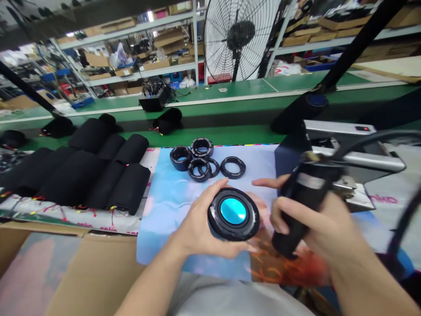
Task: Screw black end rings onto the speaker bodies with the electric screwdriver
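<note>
My left hand (200,226) is wrapped round a black cylindrical speaker (233,213), whose round end with a shiny blue centre faces up at me. My right hand (315,219) grips a black power tool (304,199) with a silver band and a thick cable running off to the right. The tool sits just right of the speaker, tilted, and is somewhat blurred. Both hands hover above a light blue printed sheet (171,197) on the bench.
Several black rings (201,161) lie beyond the speaker. A pile of black fabric-covered cylinders (98,171) with thin wires lies at left. A grey metal fixture (348,149) stands at right. Behind runs a green conveyor (230,109), with a fan (241,37) and shelves; a cardboard box (82,272) sits front left.
</note>
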Available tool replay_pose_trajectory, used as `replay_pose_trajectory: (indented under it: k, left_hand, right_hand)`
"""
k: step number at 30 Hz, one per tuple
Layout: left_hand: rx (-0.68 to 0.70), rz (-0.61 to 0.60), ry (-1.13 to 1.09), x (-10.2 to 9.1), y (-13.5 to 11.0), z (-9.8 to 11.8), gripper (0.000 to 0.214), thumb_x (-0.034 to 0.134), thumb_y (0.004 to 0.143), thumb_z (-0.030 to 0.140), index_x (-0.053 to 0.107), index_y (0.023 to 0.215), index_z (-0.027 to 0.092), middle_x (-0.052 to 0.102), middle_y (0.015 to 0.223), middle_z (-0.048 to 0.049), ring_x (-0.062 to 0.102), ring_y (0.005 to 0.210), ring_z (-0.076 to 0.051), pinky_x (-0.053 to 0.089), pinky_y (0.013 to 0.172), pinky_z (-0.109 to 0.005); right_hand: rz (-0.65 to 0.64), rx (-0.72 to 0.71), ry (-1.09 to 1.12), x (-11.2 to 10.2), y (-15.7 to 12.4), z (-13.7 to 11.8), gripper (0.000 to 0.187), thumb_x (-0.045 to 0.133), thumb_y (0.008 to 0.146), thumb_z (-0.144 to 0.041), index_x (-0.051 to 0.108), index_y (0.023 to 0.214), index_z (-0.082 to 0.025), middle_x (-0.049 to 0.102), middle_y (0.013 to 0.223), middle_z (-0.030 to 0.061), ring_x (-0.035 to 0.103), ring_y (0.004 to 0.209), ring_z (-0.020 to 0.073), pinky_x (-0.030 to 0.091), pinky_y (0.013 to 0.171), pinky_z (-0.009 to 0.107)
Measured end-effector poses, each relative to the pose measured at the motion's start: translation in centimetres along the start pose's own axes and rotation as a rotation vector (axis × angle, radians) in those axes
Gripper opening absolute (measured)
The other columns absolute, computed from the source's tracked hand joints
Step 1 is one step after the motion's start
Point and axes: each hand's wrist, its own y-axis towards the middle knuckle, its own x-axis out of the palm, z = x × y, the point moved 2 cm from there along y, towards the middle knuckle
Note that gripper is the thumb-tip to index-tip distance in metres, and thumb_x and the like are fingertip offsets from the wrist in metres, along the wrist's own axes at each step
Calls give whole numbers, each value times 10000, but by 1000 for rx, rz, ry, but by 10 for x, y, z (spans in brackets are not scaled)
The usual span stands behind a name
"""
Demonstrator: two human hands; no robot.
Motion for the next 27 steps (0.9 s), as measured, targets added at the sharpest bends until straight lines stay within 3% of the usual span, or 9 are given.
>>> replay_pose_trajectory:
  k: [4, 7, 9, 12, 14, 17, 22, 25, 27]
  left_hand:
    - [21, -242, 8, -21, 18, 3, 1058, 1019, 559, 386, 593, 1521, 278, 686, 1482, -136, 664, 1383, -418, 510, 1217, -577]
    - [10, -311, 79, -32, 18, 9, 1222, 1032, 517, 353, 509, 1617, 259, 518, 1645, -181, 510, 1534, -460, 469, 1248, -611]
    - [-67, -243, 114, -30, 6, 15, 1255, 991, 604, 318, 375, 1697, 266, 417, 1712, -185, 436, 1588, -457, 445, 1265, -627]
    - [-153, -33, 31, -14, -20, 22, 1159, 906, 752, 238, 278, 1720, 345, 463, 1702, -130, 422, 1608, -416, 419, 1290, -633]
    - [-190, 79, -133, 4, -34, 25, 1163, 953, 748, 260, 282, 1687, 402, 562, 1636, -102, 542, 1531, -393, 508, 1241, -597]
    - [-229, 166, -242, 25, -42, 26, 1074, 1019, 677, 269, 416, 1554, 422, 683, 1503, -64, 704, 1360, -366, 626, 1127, -544]
    - [-169, 82, -48, 22, -34, 20, 1044, 957, 656, 176, 440, 1538, 383, 601, 1557, -83, 627, 1429, -394, 508, 1232, -611]
    - [-90, -40, -80, 5, -27, 14, 990, 975, 656, 274, 496, 1521, 332, 637, 1484, -111, 661, 1369, -410, 530, 1203, -592]
    - [-57, -53, -87, -3, -24, 10, 929, 972, 685, 326, 540, 1508, 308, 658, 1449, -124, 682, 1333, -412, 545, 1184, -576]
  right_hand:
    - [-220, 167, 64, 19, 10, 23, 653, 934, 739, -573, 652, 1172, -174, 594, 523, -19, 515, 394, 153, 448, 404, 249]
    - [-297, 223, 122, 23, 5, 31, 703, 916, 728, -660, 609, 1158, -197, 603, 584, -26, 491, 401, 119, 436, 418, 228]
    - [-305, 236, 139, 24, -1, 35, 678, 896, 760, -664, 598, 1158, -203, 628, 643, -16, 493, 424, 96, 440, 449, 214]
    - [-299, 251, 140, 27, -9, 37, 656, 874, 799, -644, 596, 1206, -212, 622, 642, -20, 505, 447, 95, 430, 472, 200]
    - [-312, 273, 131, 29, -12, 35, 684, 878, 789, -650, 606, 1240, -215, 601, 605, -27, 522, 455, 116, 436, 469, 208]
    - [-309, 291, 98, 32, -11, 29, 721, 865, 763, -704, 642, 1232, -203, 650, 676, 9, 530, 447, 119, 437, 433, 214]
    - [-232, 287, -8, 33, -3, 15, 616, 882, 764, -657, 667, 1113, -198, 677, 749, 27, 580, 483, 132, 462, 418, 216]
    - [-250, 293, -42, 30, 6, 8, 757, 860, 664, -803, 657, 1031, -173, 627, 599, 18, 539, 432, 150, 456, 410, 250]
    - [-206, 267, -84, 25, 21, 4, 826, 820, 640, -869, 646, 1030, -162, 564, 493, -3, 512, 401, 163, 445, 410, 268]
